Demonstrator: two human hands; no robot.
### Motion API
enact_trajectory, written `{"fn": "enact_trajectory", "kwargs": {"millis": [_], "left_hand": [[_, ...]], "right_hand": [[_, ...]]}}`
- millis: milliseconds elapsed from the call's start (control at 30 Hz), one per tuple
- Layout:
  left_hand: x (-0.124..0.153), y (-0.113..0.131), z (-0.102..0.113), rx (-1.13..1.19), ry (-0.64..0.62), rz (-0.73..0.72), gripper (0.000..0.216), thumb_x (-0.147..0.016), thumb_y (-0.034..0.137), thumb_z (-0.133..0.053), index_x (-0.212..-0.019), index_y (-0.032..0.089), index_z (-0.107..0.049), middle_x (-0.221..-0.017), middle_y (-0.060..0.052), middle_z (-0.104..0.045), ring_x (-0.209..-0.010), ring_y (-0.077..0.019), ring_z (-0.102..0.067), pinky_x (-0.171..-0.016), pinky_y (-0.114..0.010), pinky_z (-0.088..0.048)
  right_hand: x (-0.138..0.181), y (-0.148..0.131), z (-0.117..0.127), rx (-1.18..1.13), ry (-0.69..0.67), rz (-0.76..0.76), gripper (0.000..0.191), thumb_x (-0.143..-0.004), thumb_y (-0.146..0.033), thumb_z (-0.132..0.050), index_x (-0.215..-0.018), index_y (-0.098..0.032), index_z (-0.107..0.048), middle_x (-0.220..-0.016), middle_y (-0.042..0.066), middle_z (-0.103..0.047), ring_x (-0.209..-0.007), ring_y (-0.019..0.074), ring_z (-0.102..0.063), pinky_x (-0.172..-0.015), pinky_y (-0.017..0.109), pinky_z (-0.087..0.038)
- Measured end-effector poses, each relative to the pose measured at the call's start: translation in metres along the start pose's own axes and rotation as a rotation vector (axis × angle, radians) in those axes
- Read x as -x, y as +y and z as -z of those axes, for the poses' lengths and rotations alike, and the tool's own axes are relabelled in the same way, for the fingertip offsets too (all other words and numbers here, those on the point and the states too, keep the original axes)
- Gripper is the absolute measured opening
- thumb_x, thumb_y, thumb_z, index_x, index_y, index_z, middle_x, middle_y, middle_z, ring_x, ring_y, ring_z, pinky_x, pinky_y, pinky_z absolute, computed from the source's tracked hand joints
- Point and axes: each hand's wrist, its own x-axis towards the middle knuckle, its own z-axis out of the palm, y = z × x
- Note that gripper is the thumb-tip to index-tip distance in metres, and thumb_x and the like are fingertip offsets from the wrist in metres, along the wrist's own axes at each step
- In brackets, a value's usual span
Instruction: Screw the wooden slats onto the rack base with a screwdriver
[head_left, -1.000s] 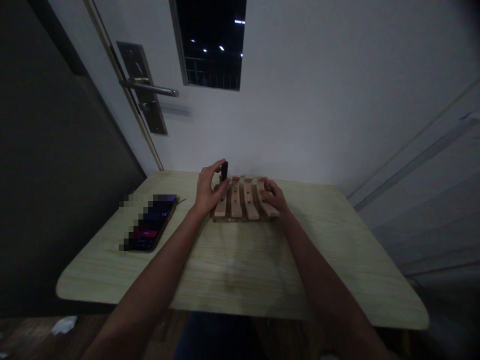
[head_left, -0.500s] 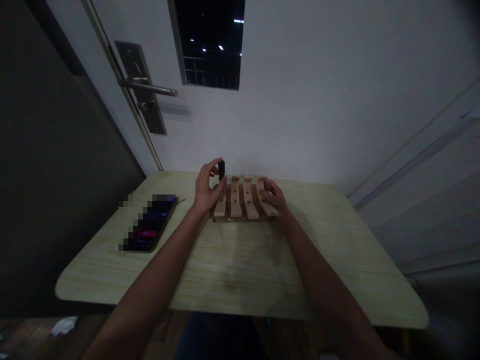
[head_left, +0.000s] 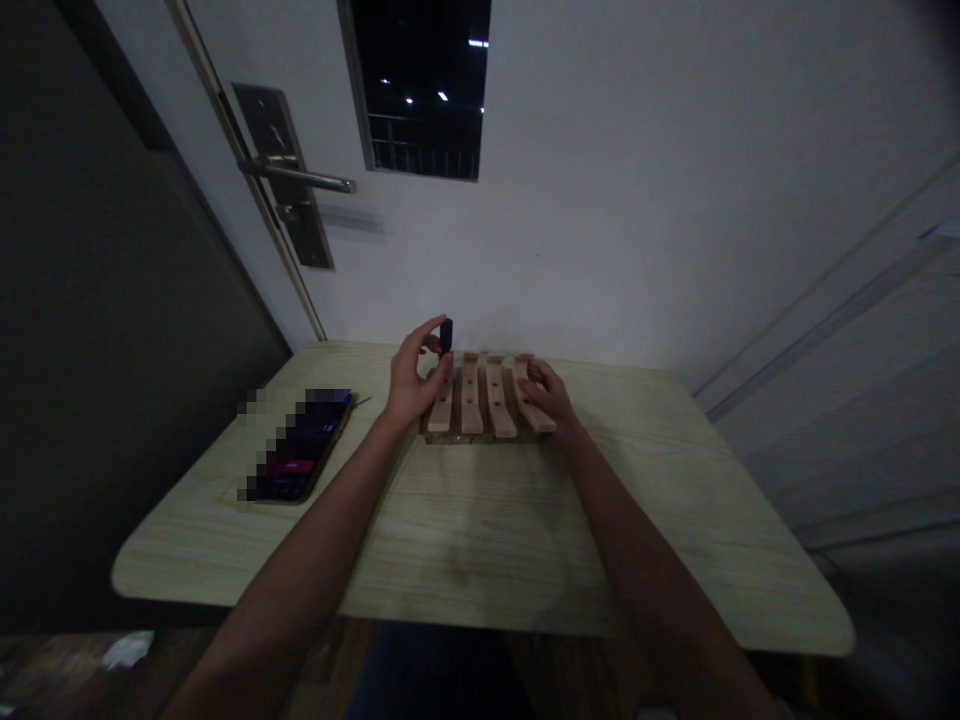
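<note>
the largest thing here is a white door (head_left: 615,220) that rises at twelve o'clock. below it spreads the pale wood-grain counter (head_left: 637,520), round-cornered on its near side. in the door, at about eleven o'clock from the middle of the counter, is a dark window pane (head_left: 427,100); nearer ten o'clock, a metal lever handle (head_left: 311,180) juts from its plate.

near the counter's far edge lies a wooden rack (head_left: 461,438): a brown base carrying four pale strips side by side, with dark holes showing in them. a smartphone (head_left: 322,435) lies towards nine o'clock from it, screen lit and partly masked.

the right grip (head_left: 553,392) is at three o'clock on the rack, fingers curled and thumb against the rightmost strip (head_left: 536,415); whether it pinches that strip or merely steadies it, i cannot tell. the left grip (head_left: 412,378), at nine o'clock, pinches a small black block (head_left: 446,336) between forefinger and thumb, holding it upright over the far end of the leftmost strip (head_left: 441,415). the thumb hides its lower end, so contact with the wood is unclear.

over the last second only the block has changed noticeably: it sits slightly higher and seems turned a little in the fingers, while the rack, its strips and the right grip keep their places. i judge this a fine adjustment, with the arrangement on the rack unaltered.
</note>
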Motion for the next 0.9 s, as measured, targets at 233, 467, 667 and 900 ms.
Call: {"fn": "enact_trajectory", "kwargs": {"millis": [233, 467, 667, 900], "left_hand": [[-0.0001, 0.0012, -0.0003, -0.003, -0.008, 0.000, 0.047, -0.083, 0.027, -0.056, -0.129, 0.024, -0.046, -0.095, -0.003, -0.063, -0.080, -0.0143, -0.057, -0.076, -0.032, -0.048], [0.0015, 0.0011, 0.0000, -0.013, -0.030, -0.001, 0.047, -0.084, 0.028, -0.056, -0.130, 0.024, -0.046, -0.102, -0.004, -0.063, -0.083, -0.0144, -0.057, -0.078, -0.031, -0.048], [0.0013, 0.0011, 0.0006, -0.006, -0.051, -0.026, 0.047, -0.086, 0.028, -0.055, -0.132, 0.024, -0.046, -0.099, -0.004, -0.063, -0.082, -0.0143, -0.056, -0.078, -0.030, -0.048], [-0.0007, 0.0017, -0.0014, -0.011, 0.032, -0.006, 0.047, -0.080, 0.029, -0.066, -0.125, 0.024, -0.051, -0.094, -0.002, -0.061, -0.070, -0.0104, -0.051, -0.069, -0.025, -0.047]], "right_hand": [[0.0023, -0.0026, -0.0003, -0.029, -0.012, 0.014, 0.046, -0.064, -0.056, -0.064, -0.096, -0.024, -0.058, -0.106, 0.009, -0.066, -0.099, 0.0246, -0.060, -0.089, 0.046, -0.048], [0.0022, -0.0022, -0.0011, -0.047, -0.003, -0.008, 0.047, -0.061, -0.057, -0.066, -0.092, -0.023, -0.057, -0.104, 0.009, -0.065, -0.097, 0.0247, -0.060, -0.089, 0.045, -0.048], [0.0009, -0.0010, -0.0005, -0.035, 0.012, -0.022, 0.050, -0.059, -0.058, -0.067, -0.093, -0.022, -0.057, -0.104, 0.011, -0.065, -0.097, 0.0258, -0.060, -0.087, 0.046, -0.049], [0.0001, -0.0001, -0.0004, -0.023, -0.005, 0.022, 0.044, -0.062, -0.055, -0.063, -0.093, -0.023, -0.057, -0.103, 0.009, -0.065, -0.096, 0.0250, -0.059, -0.088, 0.046, -0.048]]}}
